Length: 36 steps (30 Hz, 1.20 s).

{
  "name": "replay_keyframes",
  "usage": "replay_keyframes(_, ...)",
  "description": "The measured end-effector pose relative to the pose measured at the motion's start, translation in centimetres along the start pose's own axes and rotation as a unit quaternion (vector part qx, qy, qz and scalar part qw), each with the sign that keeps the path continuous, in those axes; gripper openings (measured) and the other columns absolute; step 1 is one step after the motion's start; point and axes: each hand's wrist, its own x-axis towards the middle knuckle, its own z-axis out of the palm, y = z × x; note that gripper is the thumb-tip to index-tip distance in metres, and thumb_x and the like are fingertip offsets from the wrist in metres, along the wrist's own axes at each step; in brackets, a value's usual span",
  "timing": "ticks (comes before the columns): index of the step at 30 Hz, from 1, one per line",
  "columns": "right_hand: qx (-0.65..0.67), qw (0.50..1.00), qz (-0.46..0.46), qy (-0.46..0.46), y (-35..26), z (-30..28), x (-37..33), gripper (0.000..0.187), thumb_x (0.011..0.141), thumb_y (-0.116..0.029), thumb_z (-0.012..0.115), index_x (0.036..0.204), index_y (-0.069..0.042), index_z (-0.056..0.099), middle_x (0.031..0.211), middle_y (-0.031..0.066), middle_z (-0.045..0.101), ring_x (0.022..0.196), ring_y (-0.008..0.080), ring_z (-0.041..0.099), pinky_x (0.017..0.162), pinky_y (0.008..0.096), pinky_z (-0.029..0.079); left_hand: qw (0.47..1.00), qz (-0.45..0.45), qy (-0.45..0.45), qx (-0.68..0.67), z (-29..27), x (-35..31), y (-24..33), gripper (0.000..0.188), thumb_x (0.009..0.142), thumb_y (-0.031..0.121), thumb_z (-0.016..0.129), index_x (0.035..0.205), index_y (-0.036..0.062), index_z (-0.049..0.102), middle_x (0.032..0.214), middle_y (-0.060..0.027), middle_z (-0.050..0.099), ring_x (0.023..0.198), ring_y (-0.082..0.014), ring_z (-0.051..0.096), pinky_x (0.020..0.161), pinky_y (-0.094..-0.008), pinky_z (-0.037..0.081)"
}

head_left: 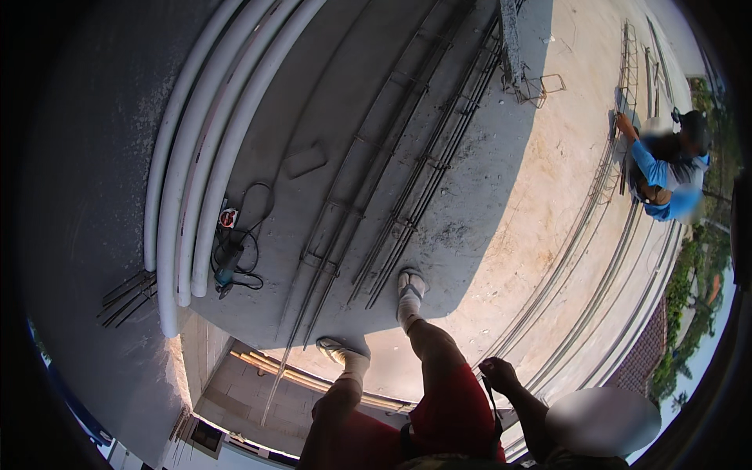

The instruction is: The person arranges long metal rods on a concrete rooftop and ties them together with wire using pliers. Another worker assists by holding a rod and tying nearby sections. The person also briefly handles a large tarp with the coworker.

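Observation:
My right hand (501,376) is at the lower middle right, beside my red shorts (458,415). Its fingers are closed on the upper end of a thin dark strap (492,403), which runs down along my hip. A blurred patch covers the picture beside that forearm. My left hand is out of view. Ahead of my sandalled feet (411,294), long rebar cages with wire stirrups (356,207) lie on the concrete floor. Loose parallel steel bars (388,262) lie along their right side, close to my right foot.
Several thick white pipes (231,125) lie at left, beside a teal power tool (225,266) with a coiled black cord. An opening (235,395) drops below at lower left. A person in blue (666,168) crouches over a rebar cage (627,70) at far right. A column (511,47) stands ahead.

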Motion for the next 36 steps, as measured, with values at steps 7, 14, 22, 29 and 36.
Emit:
replay_keyframes(7, -0.025, 0.974, 0.074, -0.211, 12.9, 9.3, -4.4, 0.04, 0.079, -0.047, 0.059, 0.097, -0.011, 0.069, 0.1, 0.0127, 0.067, 0.098, 0.0284, 0.063, 0.088, 0.0382, 0.048, 0.988, 0.02, 0.15, 0.015, -8.9, -0.8, 12.2, 0.023, 0.091, 0.018, 0.049, 0.093, 0.0025, 0.066, 0.095, -0.0126, 0.065, 0.094, -0.0253, 0.062, 0.085, -0.0343, 0.047)
replay_keyframes(14, -0.05, 0.985, -0.159, -0.051, 0.4, -0.4, -1.2, 0.019, 0.087, -0.019, 0.051, 0.095, -0.01, 0.066, 0.094, 0.01, 0.066, 0.09, 0.0276, 0.061, 0.074, 0.0398, 0.05, 0.963, 0.049, 0.253, 0.076, -17.6, 1.4, 9.2, 0.016, 0.091, 0.012, 0.058, 0.095, -0.0021, 0.063, 0.093, -0.0117, 0.064, 0.09, -0.0216, 0.062, 0.08, -0.0322, 0.048)
replay_keyframes(22, -0.171, 0.982, -0.068, -0.028, -6.8, -0.1, -2.1, 0.021, 0.083, -0.022, 0.054, 0.088, -0.007, 0.067, 0.08, 0.0123, 0.067, 0.078, 0.0252, 0.066, 0.068, 0.0403, 0.052, 0.964, 0.091, 0.088, 0.235, -26.1, 18.6, -0.7, 0.011, 0.085, 0.007, 0.055, 0.089, 0.0012, 0.063, 0.088, -0.0113, 0.064, 0.078, -0.0214, 0.062, 0.071, -0.0324, 0.049)
replay_keyframes(29, -0.136, 0.944, 0.09, -0.286, -18.9, 2.1, -11.3, 0.028, 0.077, -0.034, 0.059, 0.086, -0.008, 0.068, 0.085, 0.0156, 0.067, 0.085, 0.0315, 0.065, 0.073, 0.0431, 0.051, 0.982, -0.126, 0.061, -0.126, -37.3, 20.8, 1.5, 0.02, 0.091, 0.022, 0.056, 0.091, 0.0033, 0.062, 0.084, -0.0059, 0.064, 0.073, -0.0171, 0.063, 0.063, -0.03, 0.049)
replay_keyframes(36, -0.007, 0.984, 0.0, -0.181, -27.2, -6.4, -7.3, 0.039, 0.08, -0.042, 0.057, 0.101, -0.011, 0.066, 0.097, 0.0138, 0.067, 0.093, 0.0304, 0.064, 0.079, 0.0406, 0.051, 0.962, -0.204, 0.044, -0.174, -47.0, 23.5, 7.6, 0.021, 0.087, 0.023, 0.056, 0.099, 0.0069, 0.06, 0.093, -0.0069, 0.064, 0.078, -0.0196, 0.064, 0.065, -0.0318, 0.048)
